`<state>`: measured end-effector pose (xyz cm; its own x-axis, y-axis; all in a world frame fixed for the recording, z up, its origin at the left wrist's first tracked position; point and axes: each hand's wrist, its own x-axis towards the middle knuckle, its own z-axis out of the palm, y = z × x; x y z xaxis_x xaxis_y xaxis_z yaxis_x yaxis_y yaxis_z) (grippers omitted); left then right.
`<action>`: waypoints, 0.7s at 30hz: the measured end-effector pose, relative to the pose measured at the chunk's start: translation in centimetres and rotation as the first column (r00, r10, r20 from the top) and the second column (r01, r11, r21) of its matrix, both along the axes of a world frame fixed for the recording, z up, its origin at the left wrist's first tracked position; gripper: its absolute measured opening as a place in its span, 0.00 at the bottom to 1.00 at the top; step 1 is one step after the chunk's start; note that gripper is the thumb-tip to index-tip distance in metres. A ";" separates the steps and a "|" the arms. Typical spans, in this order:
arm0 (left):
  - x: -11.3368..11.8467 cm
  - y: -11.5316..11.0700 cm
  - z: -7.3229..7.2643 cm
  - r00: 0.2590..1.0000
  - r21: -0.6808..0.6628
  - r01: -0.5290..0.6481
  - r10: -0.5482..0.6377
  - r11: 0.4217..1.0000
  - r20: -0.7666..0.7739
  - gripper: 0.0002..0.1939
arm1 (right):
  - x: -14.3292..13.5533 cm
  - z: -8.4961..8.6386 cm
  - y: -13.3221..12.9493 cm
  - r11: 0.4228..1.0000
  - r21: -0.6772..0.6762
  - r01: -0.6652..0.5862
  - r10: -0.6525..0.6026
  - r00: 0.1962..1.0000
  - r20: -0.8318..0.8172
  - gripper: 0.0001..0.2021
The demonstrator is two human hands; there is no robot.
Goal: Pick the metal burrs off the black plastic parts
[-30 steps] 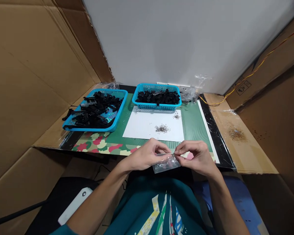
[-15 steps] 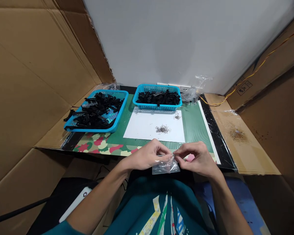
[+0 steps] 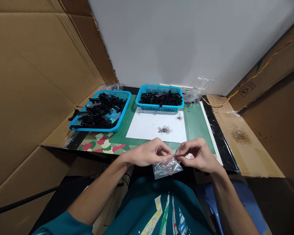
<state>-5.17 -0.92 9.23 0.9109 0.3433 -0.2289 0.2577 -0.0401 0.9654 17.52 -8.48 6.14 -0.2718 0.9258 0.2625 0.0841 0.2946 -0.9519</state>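
Your clear bag's (image 3: 167,170) bottom edge has tipped into a steeper slant.
Your left hand (image 3: 148,153) and right hand (image 3: 198,154) each pinch its top edge between thumb and fingers; it hangs at the table's (image 3: 196,125) near side, closer to you than the white sheet (image 3: 139,127).

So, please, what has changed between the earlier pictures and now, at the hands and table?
The clear plastic bag hangs slightly lower, with more showing below the hands. The table things appear slightly further right, likely only from head movement. The left hand and right hand still pinch the bag's upper part. Both blue baskets, white sheet and small pile stayed put.
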 end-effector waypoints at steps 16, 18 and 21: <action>-0.2 -0.6 -0.2 0.993 0.284 -0.103 0.116 0.953 -0.027 0.15 | -0.6 -0.8 -0.4 0.988 -0.135 0.074 -0.073 0.997 0.013 0.07; -0.5 -0.3 -0.1 0.996 0.217 -0.076 0.082 0.973 -0.017 0.15 | -0.7 -1.0 -0.4 0.993 -0.105 0.049 -0.049 0.999 0.000 0.08; -0.8 0.1 -0.6 0.998 0.049 -0.068 0.068 0.996 -0.012 0.15 | -0.7 -1.0 -0.3 0.999 0.007 0.031 -0.031 0.999 -0.032 0.06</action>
<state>-5.95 -0.80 8.64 0.8819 0.4154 -0.2230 0.2751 -0.0692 0.9589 16.85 -8.78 5.15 -0.2344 0.9317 0.2776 0.0633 0.2995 -0.9520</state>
